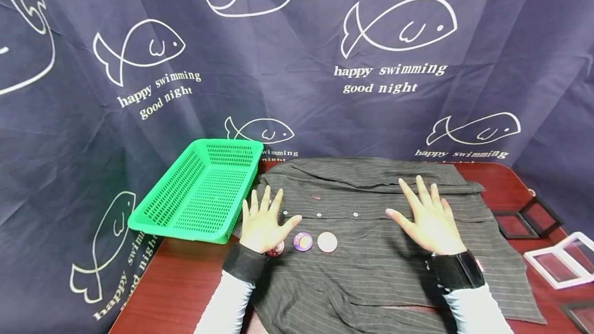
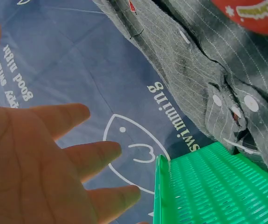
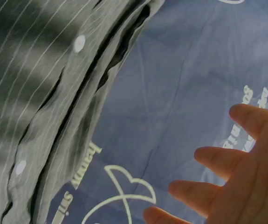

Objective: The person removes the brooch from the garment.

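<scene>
A dark grey pinstriped shirt [image 1: 371, 272] with white buttons lies spread over the table. Above its left part my left hand [image 1: 262, 226] is held with fingers straight and spread, holding nothing. My right hand [image 1: 431, 223], also spread and holding nothing, is over the shirt's right half. Between the hands, on the cloth, lie a purple round badge [image 1: 303, 241] and a pale round badge [image 1: 327, 242]. A red badge [image 1: 276, 249] is partly hidden by my left hand. In the right wrist view two shirt buttons [image 3: 79, 44] show beside the placket.
A green plastic basket [image 1: 204, 195] stands left of the shirt, close to my left hand. At the right edge of the red-brown table [image 1: 185, 277] are a black folding frame [image 1: 529, 223], a white frame [image 1: 563, 259] and another dark frame [image 1: 582, 316]. A blue fish-print curtain [image 1: 297, 81] hangs behind.
</scene>
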A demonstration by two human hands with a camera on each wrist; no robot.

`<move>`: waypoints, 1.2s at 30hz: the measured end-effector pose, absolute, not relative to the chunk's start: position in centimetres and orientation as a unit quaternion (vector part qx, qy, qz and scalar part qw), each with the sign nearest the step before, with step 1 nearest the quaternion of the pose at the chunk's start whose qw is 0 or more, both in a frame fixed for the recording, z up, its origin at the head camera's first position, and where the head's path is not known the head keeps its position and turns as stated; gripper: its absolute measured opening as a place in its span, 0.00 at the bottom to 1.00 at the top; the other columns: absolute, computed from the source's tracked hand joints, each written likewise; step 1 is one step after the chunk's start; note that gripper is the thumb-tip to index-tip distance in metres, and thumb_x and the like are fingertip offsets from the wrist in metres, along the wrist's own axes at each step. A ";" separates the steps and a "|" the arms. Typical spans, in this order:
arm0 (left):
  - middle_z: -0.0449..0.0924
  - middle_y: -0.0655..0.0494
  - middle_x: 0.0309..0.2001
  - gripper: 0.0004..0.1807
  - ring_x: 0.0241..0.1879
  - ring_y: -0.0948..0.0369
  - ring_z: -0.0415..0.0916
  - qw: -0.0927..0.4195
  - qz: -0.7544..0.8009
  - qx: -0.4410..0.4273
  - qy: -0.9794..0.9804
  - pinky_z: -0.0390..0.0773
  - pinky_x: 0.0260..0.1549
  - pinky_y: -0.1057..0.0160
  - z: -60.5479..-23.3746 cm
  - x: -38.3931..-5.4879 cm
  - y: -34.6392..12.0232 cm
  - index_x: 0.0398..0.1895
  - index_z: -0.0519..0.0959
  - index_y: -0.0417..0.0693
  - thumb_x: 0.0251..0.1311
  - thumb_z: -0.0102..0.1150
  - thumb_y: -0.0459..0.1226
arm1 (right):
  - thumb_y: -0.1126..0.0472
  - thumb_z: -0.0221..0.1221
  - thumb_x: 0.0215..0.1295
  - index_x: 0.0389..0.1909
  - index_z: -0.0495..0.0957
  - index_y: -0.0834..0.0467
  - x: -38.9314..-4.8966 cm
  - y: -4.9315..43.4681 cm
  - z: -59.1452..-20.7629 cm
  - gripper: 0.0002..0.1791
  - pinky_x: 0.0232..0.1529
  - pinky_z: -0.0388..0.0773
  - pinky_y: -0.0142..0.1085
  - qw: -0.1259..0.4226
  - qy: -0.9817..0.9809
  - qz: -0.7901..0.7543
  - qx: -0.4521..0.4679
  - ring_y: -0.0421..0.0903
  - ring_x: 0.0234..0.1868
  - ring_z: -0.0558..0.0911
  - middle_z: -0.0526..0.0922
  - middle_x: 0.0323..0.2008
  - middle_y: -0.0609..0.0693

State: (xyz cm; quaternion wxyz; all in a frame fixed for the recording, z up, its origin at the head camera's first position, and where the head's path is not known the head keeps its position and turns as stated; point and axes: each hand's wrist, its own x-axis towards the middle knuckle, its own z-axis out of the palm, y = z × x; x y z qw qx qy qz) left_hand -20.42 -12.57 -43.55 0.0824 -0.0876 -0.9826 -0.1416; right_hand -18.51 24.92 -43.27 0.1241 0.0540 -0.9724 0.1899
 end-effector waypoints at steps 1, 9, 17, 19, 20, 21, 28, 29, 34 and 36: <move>0.52 0.45 0.77 0.47 0.77 0.37 0.40 0.084 -0.142 -0.089 -0.982 0.43 0.70 0.32 -43.5 -20.4 -12.6 0.76 0.59 0.58 0.57 0.48 0.70 | 0.30 0.52 0.64 0.78 0.47 0.42 -18.6 24.7 -43.2 0.47 0.62 0.46 0.74 0.127 -0.972 0.191 0.059 0.75 0.74 0.42 0.46 0.77 0.66; 0.56 0.42 0.75 0.47 0.74 0.34 0.47 0.077 -0.171 -0.098 -0.977 0.51 0.69 0.33 -43.4 -20.4 -13.1 0.75 0.60 0.56 0.57 0.50 0.69 | 0.32 0.55 0.63 0.77 0.51 0.44 -19.1 22.6 -42.1 0.46 0.59 0.56 0.74 0.140 -0.967 0.194 0.088 0.77 0.71 0.54 0.54 0.75 0.67; 0.59 0.40 0.74 0.48 0.71 0.31 0.54 0.064 -0.197 -0.097 -0.974 0.58 0.69 0.38 -43.6 -20.4 -14.0 0.75 0.60 0.53 0.56 0.53 0.68 | 0.32 0.53 0.64 0.77 0.52 0.48 -19.6 19.9 -41.7 0.46 0.61 0.58 0.72 0.122 -0.966 0.198 0.110 0.75 0.71 0.56 0.55 0.74 0.66; 0.60 0.40 0.73 0.48 0.70 0.31 0.57 0.067 -0.199 -0.099 -0.973 0.61 0.67 0.38 -43.8 -20.4 -14.3 0.75 0.60 0.52 0.56 0.54 0.67 | 0.32 0.54 0.64 0.77 0.53 0.48 -19.6 19.2 -41.7 0.46 0.62 0.59 0.71 0.118 -0.966 0.201 0.116 0.74 0.71 0.57 0.56 0.74 0.66; 0.61 0.39 0.73 0.48 0.69 0.32 0.59 0.068 -0.199 -0.101 -0.972 0.62 0.67 0.39 -43.9 -20.5 -14.5 0.75 0.60 0.52 0.56 0.55 0.67 | 0.32 0.54 0.64 0.77 0.53 0.49 -19.7 18.8 -41.7 0.46 0.62 0.59 0.71 0.117 -0.965 0.202 0.120 0.74 0.71 0.57 0.56 0.74 0.66; 0.61 0.39 0.72 0.49 0.69 0.32 0.60 0.069 -0.199 -0.102 -0.972 0.63 0.66 0.39 -44.0 -20.5 -14.6 0.75 0.60 0.51 0.55 0.56 0.66 | 0.32 0.54 0.64 0.77 0.53 0.49 -19.7 18.5 -41.8 0.46 0.62 0.60 0.71 0.117 -0.964 0.204 0.124 0.73 0.71 0.57 0.56 0.74 0.65; 0.65 0.36 0.69 0.47 0.69 0.39 0.63 0.068 -0.213 -0.115 -0.968 0.67 0.64 0.42 -44.6 -20.4 -15.3 0.73 0.63 0.46 0.54 0.61 0.62 | 0.36 0.58 0.63 0.75 0.57 0.53 -20.0 16.3 -42.1 0.45 0.64 0.64 0.63 0.136 -0.952 0.220 0.166 0.67 0.70 0.65 0.63 0.71 0.65; 0.66 0.35 0.69 0.47 0.69 0.40 0.63 0.068 -0.215 -0.117 -0.967 0.68 0.64 0.41 -44.7 -20.3 -15.4 0.73 0.63 0.45 0.54 0.62 0.61 | 0.36 0.58 0.63 0.75 0.57 0.54 -20.1 16.0 -42.1 0.45 0.65 0.65 0.62 0.143 -0.950 0.220 0.173 0.66 0.69 0.66 0.65 0.70 0.65; 0.69 0.36 0.67 0.46 0.66 0.41 0.68 0.058 -0.218 -0.120 -0.967 0.71 0.60 0.41 -44.9 -20.2 -15.7 0.72 0.64 0.44 0.55 0.63 0.58 | 0.38 0.60 0.62 0.73 0.60 0.57 -20.2 14.3 -42.4 0.44 0.64 0.67 0.58 0.157 -0.940 0.228 0.199 0.62 0.66 0.71 0.71 0.66 0.64; 0.71 0.37 0.66 0.45 0.63 0.41 0.71 0.053 -0.219 -0.118 -0.967 0.73 0.58 0.42 -45.1 -20.1 -15.8 0.71 0.65 0.43 0.55 0.63 0.58 | 0.38 0.60 0.62 0.73 0.61 0.58 -20.2 13.6 -42.5 0.44 0.65 0.67 0.57 0.150 -0.938 0.236 0.205 0.61 0.66 0.71 0.71 0.65 0.62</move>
